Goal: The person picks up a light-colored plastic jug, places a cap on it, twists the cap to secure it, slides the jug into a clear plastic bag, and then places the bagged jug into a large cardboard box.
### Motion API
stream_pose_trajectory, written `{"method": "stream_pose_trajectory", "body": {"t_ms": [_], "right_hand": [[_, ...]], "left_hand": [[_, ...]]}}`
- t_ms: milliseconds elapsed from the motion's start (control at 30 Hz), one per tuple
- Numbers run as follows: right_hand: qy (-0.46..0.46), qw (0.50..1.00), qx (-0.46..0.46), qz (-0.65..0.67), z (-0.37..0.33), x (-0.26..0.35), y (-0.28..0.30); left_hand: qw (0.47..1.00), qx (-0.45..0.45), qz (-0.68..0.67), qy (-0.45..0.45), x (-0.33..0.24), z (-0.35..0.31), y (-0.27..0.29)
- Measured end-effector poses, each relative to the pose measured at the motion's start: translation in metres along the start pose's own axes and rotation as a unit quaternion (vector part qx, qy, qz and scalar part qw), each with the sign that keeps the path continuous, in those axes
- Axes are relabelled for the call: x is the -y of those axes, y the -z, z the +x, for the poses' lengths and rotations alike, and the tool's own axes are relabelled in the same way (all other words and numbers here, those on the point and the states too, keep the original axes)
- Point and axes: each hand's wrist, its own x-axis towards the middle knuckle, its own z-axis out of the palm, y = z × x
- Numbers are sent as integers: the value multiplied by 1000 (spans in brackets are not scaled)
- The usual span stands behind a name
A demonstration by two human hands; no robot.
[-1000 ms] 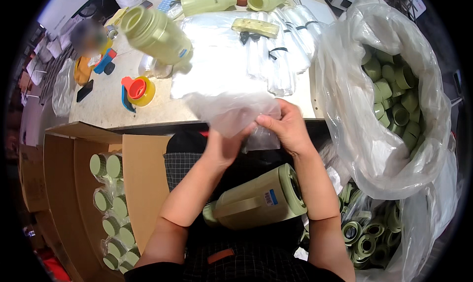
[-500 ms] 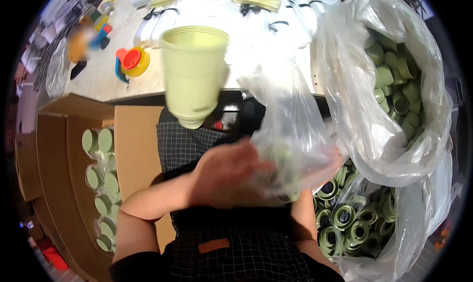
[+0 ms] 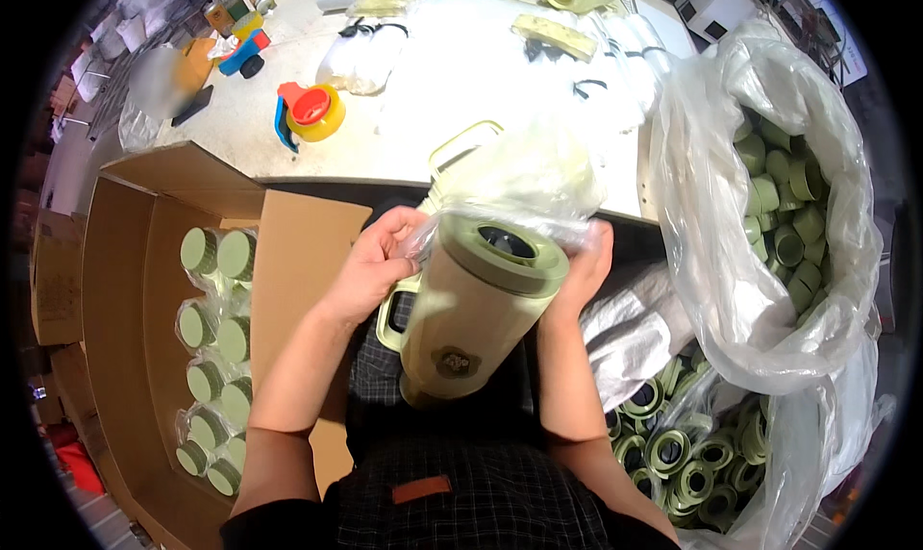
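Observation:
A pale green jug (image 3: 466, 324) with a darker green lid (image 3: 510, 273) leans over my lap, lid end away from me. A round dark badge sits on its side, and its handle (image 3: 387, 324) points left. Beyond the lid, a clear plastic bag (image 3: 538, 180) spreads between my hands. My left hand (image 3: 370, 266) pinches the bag's edge just above the handle. On the other side, my right hand (image 3: 585, 266) is closed on the bag near the lid, its fingertips partly hidden. A second pale green handled piece (image 3: 457, 161) shows behind the bag at the table edge.
At left an open carton (image 3: 125, 338) holds several green-capped items (image 3: 236, 338). Clear bags at right hold green cups (image 3: 788, 223) and ring-shaped lids (image 3: 673, 449). On the table (image 3: 240, 156) stand a yellow tape roll (image 3: 322, 117) and plastic-wrapped bundles (image 3: 365, 55).
The lidded jug now lies between my hands, with the bag beyond its lid. Both hands have moved farther out, and my left hand now grips the bag. The upright pale green vessel no longer stands there.

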Motion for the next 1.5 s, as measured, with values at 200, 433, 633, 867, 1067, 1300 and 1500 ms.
{"method": "stream_pose_trajectory", "body": {"t_ms": [200,433,633,867,1067,1300,1500], "right_hand": [[451,831,267,-187,-45,6,25],[-54,804,495,-325,-151,-4,87],[-138,824,548,-45,-131,20,2],[-12,611,786,93,-184,93,-118],[6,851,512,-119,-108,35,-47],[126,918,218,-305,19,37,-11],[-51,940,220,-255,70,20,-34]], "left_hand": [[902,-187,211,-328,20,-31,-6],[878,-302,-367,-44,91,-115,0],[742,-340,544,-195,68,-175,30],[608,-538,574,-108,35,-355,194],[682,-603,410,59,6,-499,392],[734,-614,-235,171,166,-610,460],[469,-667,462,349,100,-544,435]]}}
